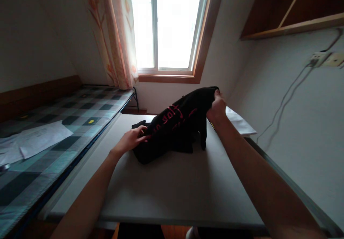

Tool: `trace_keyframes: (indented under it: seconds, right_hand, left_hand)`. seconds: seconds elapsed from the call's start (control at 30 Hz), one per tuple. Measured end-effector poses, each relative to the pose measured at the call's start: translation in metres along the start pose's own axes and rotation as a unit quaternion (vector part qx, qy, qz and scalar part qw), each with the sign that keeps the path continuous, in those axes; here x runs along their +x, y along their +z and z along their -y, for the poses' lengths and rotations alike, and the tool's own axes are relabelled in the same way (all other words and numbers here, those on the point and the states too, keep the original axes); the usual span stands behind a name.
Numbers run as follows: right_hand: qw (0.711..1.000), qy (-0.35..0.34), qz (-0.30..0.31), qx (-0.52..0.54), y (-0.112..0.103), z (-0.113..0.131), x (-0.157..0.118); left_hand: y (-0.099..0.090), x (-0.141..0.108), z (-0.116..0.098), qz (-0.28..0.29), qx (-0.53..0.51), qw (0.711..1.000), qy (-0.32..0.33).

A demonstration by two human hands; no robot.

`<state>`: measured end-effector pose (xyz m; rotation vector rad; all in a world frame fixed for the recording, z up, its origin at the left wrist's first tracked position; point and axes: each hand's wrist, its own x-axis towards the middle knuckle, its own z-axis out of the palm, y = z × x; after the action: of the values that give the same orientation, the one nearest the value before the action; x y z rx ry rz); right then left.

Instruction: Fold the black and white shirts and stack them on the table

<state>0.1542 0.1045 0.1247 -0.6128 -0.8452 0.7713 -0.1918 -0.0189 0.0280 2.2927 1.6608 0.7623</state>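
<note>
A black cloth garment with pink-red lettering is bunched over the white table, its right end lifted above the surface. My left hand grips its lower left part close to the tabletop. Up at the raised right end, my right hand pinches the fabric, thumb on top. A narrow black strip of the cloth hangs down below the right side. The garment's underside and far side are hidden.
The white table reaches towards the window. At left is a bed with a checked mattress and papers. White sheets lie at the table's right edge. Cables hang from a wall socket.
</note>
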Motion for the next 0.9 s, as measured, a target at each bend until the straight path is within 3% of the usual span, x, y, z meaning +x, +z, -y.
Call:
trace_keyframes:
  seconds: [0.07, 0.13, 0.23, 0.33, 0.47, 0.53, 0.6, 0.67, 0.77, 0.83, 0.9]
  right_hand:
    - [0.999, -0.021, -0.033, -0.017, 0.012, 0.004, -0.001]
    - [0.996, -0.055, -0.055, -0.042, 0.022, 0.01, 0.001]
    - [0.983, -0.112, -0.093, -0.115, 0.025, 0.021, 0.011]
    - [0.944, -0.179, -0.147, -0.234, 0.015, 0.03, 0.021]
    - [0.887, -0.166, -0.147, -0.406, -0.009, 0.024, 0.018]
    - [0.856, -0.14, -0.146, -0.476, -0.023, 0.016, 0.013]
    - [0.821, -0.148, -0.144, -0.532, -0.035, 0.007, 0.007]
    - [0.795, -0.174, -0.093, -0.573, -0.042, -0.003, 0.003]
    - [0.767, -0.181, 0.133, -0.601, -0.043, -0.016, -0.004]
    - [0.713, -0.155, 0.305, -0.612, -0.038, -0.024, -0.015]
    - [0.634, -0.143, 0.408, -0.641, -0.031, -0.031, -0.029]
  left_hand:
    - [0.006, -0.001, 0.002, 0.055, 0.046, 0.997, 0.032]
    - [0.009, -0.004, 0.002, 0.035, 0.112, 0.993, 0.032]
    - [0.006, -0.008, 0.004, -0.009, 0.199, 0.979, -0.034]
    - [-0.001, -0.008, 0.01, -0.015, 0.238, 0.963, -0.129]
    - [-0.004, -0.005, 0.02, 0.022, 0.192, 0.96, -0.205]
    - [-0.003, -0.001, 0.024, -0.025, 0.138, 0.968, -0.208]
    - [-0.003, 0.005, 0.029, -0.118, 0.031, 0.974, -0.189]
    - [-0.004, 0.011, 0.035, -0.226, -0.119, 0.951, -0.176]
    - [-0.009, 0.017, 0.049, -0.365, -0.283, 0.864, -0.201]
    - [-0.014, 0.017, 0.062, -0.414, -0.308, 0.827, -0.223]
    - [-0.019, 0.014, 0.077, -0.433, -0.303, 0.815, -0.238]
